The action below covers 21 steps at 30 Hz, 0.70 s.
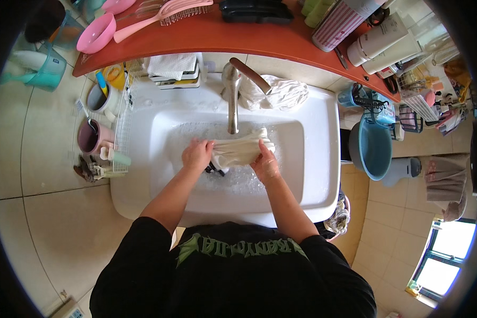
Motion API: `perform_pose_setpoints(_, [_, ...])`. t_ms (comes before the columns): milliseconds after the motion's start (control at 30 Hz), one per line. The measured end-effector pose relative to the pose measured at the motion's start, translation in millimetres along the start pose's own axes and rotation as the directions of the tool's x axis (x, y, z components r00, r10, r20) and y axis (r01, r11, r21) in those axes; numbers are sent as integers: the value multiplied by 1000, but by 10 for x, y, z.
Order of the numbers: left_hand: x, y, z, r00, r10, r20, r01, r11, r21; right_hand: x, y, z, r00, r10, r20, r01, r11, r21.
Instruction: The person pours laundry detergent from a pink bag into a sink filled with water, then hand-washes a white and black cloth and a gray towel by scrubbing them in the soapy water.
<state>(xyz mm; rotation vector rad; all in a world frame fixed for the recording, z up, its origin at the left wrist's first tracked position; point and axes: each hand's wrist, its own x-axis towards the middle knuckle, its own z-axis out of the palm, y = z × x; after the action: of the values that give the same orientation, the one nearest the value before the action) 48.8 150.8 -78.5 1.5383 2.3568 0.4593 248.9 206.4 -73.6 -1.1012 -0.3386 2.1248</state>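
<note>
Between my two hands a wet, cream-white cloth (pixel 238 150) is stretched across the white washbasin (pixel 322 159). My left hand (pixel 197 154) grips its left end, and my right hand (pixel 266 163) has hold of the right end, thumb on top. A dark part (pixel 215 169), perhaps a trim or print, shows at the cloth's lower left edge. Sudsy water (pixel 242 183) lies in the bowl below. The spout of the metal faucet (pixel 233 115) ends just above the cloth. Another bundle of wet white fabric (pixel 288 94) rests on the basin's back ledge, behind the faucet.
A red shelf (pixel 206 39) overhangs the back, carrying a pink hairbrush (pixel 163 18), a pink bowl (pixel 97 33) and several tubes and bottles. Left of the basin, a wire rack (pixel 123 123) holds cups. Blue basins (pixel 375 147) hang at the right, above a laundry-filled container (pixel 339 220).
</note>
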Motion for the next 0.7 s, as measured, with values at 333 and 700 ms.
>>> perform_pose_setpoints(333, [-361, 185, 362, 953, 122, 277, 83, 775, -627, 201, 399, 76, 955, 297, 9, -297, 954, 49])
perform_pose_setpoints(700, [-567, 1072, -223, 880, 433, -197, -476, 808, -348, 346, 429, 47, 971, 15, 239, -25, 999, 40])
